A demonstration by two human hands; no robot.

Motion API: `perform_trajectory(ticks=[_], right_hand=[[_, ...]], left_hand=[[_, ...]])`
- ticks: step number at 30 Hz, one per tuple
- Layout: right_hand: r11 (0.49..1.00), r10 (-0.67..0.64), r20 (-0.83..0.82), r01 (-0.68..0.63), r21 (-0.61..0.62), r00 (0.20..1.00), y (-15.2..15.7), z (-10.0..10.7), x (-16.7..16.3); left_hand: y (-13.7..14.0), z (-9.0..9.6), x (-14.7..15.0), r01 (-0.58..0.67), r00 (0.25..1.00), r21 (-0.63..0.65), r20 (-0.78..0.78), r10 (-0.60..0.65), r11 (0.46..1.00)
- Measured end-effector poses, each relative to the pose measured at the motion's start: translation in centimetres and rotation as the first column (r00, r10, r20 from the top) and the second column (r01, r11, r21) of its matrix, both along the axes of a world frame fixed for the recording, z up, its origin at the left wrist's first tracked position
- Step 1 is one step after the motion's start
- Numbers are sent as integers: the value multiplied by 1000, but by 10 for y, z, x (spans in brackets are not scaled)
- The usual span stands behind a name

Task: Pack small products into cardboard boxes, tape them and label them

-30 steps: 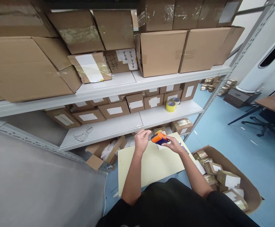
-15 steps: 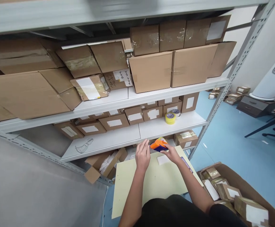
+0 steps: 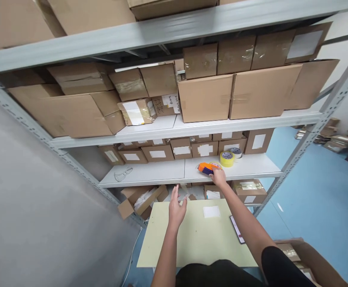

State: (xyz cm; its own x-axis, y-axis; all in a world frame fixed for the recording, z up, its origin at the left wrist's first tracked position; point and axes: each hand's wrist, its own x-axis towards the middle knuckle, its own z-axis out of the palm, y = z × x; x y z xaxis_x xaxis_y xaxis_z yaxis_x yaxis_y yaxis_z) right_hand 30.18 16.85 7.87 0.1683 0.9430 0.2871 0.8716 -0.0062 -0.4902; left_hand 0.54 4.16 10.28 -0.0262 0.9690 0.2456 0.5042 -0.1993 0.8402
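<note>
An orange and dark-blue tape dispenser (image 3: 205,168) is over the middle shelf, with my right hand (image 3: 218,176) closed round its near end. Just to its right, a yellow tape roll (image 3: 227,158) and a paler tape roll (image 3: 236,152) rest on that shelf. My left hand (image 3: 177,209) holds nothing; its fingers are apart above the far edge of the pale yellow tabletop (image 3: 192,239). On this tabletop lie a white paper stack (image 3: 211,211) and, by my right forearm, a phone (image 3: 237,230) with its screen lit.
Cardboard boxes (image 3: 205,99) fill the metal shelves ahead. Glasses (image 3: 123,174) lie at the middle shelf's left end. An opened carton (image 3: 144,199) sits below. A large carton with packed boxes (image 3: 296,255) stands at lower right, and a grey wall (image 3: 42,199) is at left.
My right hand has carried the tape dispenser forward from above the tabletop to the middle shelf. My left hand has come away from it, fingers spreading. The camera view has shifted.
</note>
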Motion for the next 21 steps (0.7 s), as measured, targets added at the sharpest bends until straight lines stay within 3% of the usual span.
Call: perform_trajectory(ticks=[4, 9, 12, 17, 19, 21], right_hand=[[992, 24, 111, -10, -126, 994, 22, 6, -7], [979, 29, 112, -5, -203, 993, 34, -4, -11], [994, 3, 82, 6, -107, 997, 32, -16, -15], [972, -94, -96, 113, 205, 991, 13, -48, -35], [946, -5, -169, 59, 317, 986, 0, -63, -51], [923, 175, -237, -75, 378, 956, -14, -76, -73]], left_hand=[[-15, 0, -9, -81, 997, 3, 15, 81, 997], [-28, 1, -25, -174, 985, -4, 6, 174, 985], [-34, -10, -32, -197, 980, -42, -15, 197, 979], [-49, -41, -43, -266, 962, -130, 21, 271, 955], [-60, -51, -47, -267, 961, -181, 21, 275, 947], [-72, -60, -53, -279, 958, -225, 5, 288, 933]])
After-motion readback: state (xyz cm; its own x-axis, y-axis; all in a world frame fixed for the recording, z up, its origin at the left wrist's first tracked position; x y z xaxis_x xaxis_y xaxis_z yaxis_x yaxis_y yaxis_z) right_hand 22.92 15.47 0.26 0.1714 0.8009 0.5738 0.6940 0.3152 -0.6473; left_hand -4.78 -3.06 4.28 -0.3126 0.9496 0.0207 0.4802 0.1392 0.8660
